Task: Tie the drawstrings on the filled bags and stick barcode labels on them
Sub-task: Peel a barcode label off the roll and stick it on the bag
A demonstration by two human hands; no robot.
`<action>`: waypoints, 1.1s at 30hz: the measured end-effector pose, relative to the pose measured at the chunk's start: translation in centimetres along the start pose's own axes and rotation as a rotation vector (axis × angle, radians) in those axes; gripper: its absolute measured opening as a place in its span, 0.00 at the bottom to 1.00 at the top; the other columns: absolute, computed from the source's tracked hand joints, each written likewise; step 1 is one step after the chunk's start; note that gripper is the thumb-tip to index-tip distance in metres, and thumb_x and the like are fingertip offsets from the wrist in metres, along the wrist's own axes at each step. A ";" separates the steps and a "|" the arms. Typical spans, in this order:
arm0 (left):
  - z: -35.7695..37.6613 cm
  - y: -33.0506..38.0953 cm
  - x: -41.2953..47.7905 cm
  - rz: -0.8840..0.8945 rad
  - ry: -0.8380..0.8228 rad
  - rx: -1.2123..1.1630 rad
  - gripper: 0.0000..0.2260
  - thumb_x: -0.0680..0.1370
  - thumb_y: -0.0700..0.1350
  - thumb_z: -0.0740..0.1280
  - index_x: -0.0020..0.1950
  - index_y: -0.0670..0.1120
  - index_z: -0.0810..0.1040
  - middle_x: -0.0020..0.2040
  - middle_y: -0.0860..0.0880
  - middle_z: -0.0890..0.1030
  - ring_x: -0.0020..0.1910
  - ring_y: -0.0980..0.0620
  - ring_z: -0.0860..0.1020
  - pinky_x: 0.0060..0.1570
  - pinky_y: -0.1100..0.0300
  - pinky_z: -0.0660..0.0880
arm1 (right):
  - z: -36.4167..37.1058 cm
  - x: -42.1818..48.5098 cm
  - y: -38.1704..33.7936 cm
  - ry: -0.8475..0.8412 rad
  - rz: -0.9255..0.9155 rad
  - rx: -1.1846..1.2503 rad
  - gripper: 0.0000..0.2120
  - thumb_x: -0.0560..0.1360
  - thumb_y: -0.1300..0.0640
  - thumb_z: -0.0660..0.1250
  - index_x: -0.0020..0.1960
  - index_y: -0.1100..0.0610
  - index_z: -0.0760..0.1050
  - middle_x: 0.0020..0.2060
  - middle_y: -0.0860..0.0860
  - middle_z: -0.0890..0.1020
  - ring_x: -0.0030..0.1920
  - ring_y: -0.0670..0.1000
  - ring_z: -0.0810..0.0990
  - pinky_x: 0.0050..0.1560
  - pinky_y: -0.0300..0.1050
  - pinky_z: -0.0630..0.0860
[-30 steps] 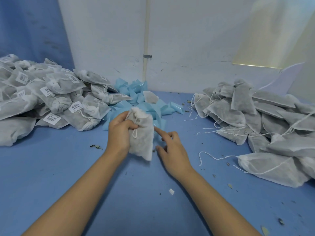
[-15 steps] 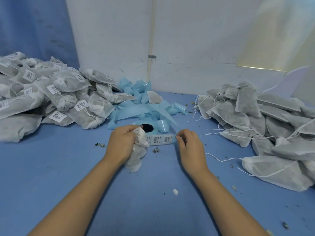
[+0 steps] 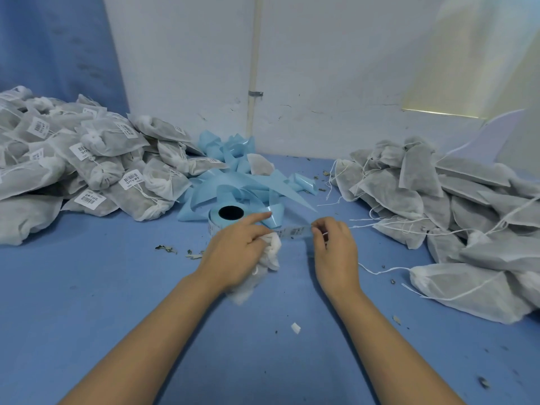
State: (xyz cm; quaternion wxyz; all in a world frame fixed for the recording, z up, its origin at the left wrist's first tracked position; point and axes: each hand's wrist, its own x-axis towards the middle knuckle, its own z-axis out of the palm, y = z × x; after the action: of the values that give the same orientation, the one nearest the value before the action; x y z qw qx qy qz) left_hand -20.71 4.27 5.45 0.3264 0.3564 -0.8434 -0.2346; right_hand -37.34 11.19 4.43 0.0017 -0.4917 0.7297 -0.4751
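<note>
Left hand [image 3: 236, 252] index now extended onto label roll [image 3: 216, 218] | its grip clutching bag [image 3: 272, 252] | right hand [image 3: 336, 252] grip pinching label strip [image 3: 295, 231]

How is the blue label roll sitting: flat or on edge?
Flat: the blue label roll shows its dark core hole facing up.

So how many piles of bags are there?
2. The labelled pile lies at the left, the unlabelled pile at the right; both run past the frame. One more bag is gripped in the left hand.
</note>
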 end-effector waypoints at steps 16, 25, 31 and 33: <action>1.3 2.4 -0.8 -0.112 -0.033 -0.544 0.18 0.64 0.41 0.58 0.44 0.59 0.80 0.46 0.56 0.83 0.47 0.62 0.79 0.50 0.67 0.73 | 0.4 -1.4 -2.2 -0.133 0.070 0.420 0.10 0.76 0.64 0.66 0.53 0.52 0.77 0.46 0.42 0.82 0.51 0.44 0.81 0.57 0.47 0.76; 1.1 2.5 -0.9 -0.144 -0.037 -0.582 0.15 0.68 0.38 0.59 0.47 0.49 0.82 0.41 0.53 0.83 0.39 0.63 0.77 0.42 0.68 0.72 | 0.4 -1.3 -2.0 -0.107 0.043 0.516 0.11 0.77 0.64 0.65 0.44 0.49 0.78 0.37 0.40 0.83 0.42 0.40 0.81 0.45 0.31 0.74; 1.2 2.3 -0.9 -0.174 -0.003 -0.569 0.18 0.71 0.28 0.58 0.48 0.46 0.83 0.42 0.49 0.82 0.37 0.63 0.76 0.41 0.69 0.71 | 0.4 -1.0 -1.6 -0.110 0.069 0.563 0.10 0.77 0.64 0.65 0.42 0.51 0.78 0.39 0.45 0.83 0.42 0.42 0.82 0.43 0.31 0.74; 1.1 2.4 -0.9 -0.181 0.004 -0.594 0.19 0.71 0.28 0.58 0.46 0.46 0.83 0.39 0.52 0.82 0.35 0.65 0.75 0.37 0.72 0.70 | 0.4 -0.8 -1.3 -0.119 0.107 0.586 0.09 0.77 0.63 0.65 0.43 0.52 0.78 0.39 0.47 0.84 0.42 0.43 0.82 0.42 0.30 0.73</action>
State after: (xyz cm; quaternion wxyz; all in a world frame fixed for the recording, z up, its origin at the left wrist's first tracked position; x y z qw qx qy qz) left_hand -22.12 6.64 5.89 0.3957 0.3198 -0.7022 -0.4981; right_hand -35.80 11.37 4.74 0.2113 -0.4582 0.5851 -0.6349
